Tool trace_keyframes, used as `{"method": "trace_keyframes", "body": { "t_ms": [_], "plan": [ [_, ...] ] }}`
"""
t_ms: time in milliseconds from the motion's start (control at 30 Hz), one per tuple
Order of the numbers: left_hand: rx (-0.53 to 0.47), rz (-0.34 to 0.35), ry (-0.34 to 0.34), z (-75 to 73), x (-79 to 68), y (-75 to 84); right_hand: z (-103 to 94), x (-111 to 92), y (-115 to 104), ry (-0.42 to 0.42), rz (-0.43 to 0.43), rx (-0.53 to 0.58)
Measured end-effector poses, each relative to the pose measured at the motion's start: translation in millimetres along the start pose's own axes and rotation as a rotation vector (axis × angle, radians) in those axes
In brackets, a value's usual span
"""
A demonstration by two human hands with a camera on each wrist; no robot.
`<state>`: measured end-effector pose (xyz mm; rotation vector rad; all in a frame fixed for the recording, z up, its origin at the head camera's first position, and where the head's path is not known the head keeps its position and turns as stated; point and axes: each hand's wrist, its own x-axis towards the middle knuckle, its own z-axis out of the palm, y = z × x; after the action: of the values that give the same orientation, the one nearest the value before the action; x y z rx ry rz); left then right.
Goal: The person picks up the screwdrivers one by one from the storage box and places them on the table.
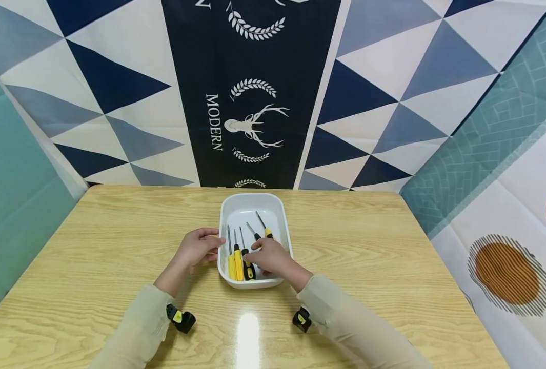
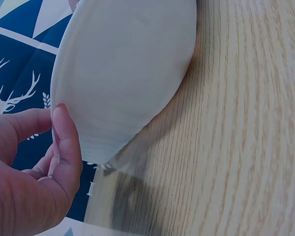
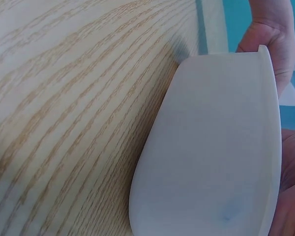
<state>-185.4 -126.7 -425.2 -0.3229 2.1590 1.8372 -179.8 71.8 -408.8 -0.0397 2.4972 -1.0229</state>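
A white plastic tray (image 1: 242, 200) holds several screwdrivers with slim metal shafts. Two yellow-handled screwdrivers (image 1: 236, 264) lie side by side along its left wall, next to a black and yellow screwdriver (image 1: 250, 272). My left hand (image 1: 198, 247) pinches the tray's left rim; in the left wrist view its thumb and fingers meet at that edge. Inside the tray, my right hand (image 1: 274, 254) has its fingertips around the upper handle of the black and yellow screwdriver. Beneath that hand, two more screwdrivers (image 1: 262, 224) are partly hidden. In the right wrist view the tray wall hides my right fingertips.
The tray stands on a light wood table (image 1: 129, 246) near its back edge. A patterned cloth (image 1: 249, 102) with triangles and a deer head hangs behind. Black wrist cameras (image 1: 183, 321) sit below both forearms.
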Motion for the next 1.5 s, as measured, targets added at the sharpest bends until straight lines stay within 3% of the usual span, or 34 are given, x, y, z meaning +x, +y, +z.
{"method": "trace_keyframes", "body": {
  "t_ms": [600,900,1500],
  "plan": [
    [-0.011,-0.002,0.002,0.8,0.8,-1.4,5.6,4,1,-0.003,0.026,0.001],
    [-0.017,-0.003,0.007,1.3,2.5,-3.4,8.5,7,4,-0.021,-0.001,0.047],
    [-0.004,-0.019,0.005,0.9,3.9,-2.1,10.8,13,4,-0.012,-0.01,-0.014]
  ]
}}
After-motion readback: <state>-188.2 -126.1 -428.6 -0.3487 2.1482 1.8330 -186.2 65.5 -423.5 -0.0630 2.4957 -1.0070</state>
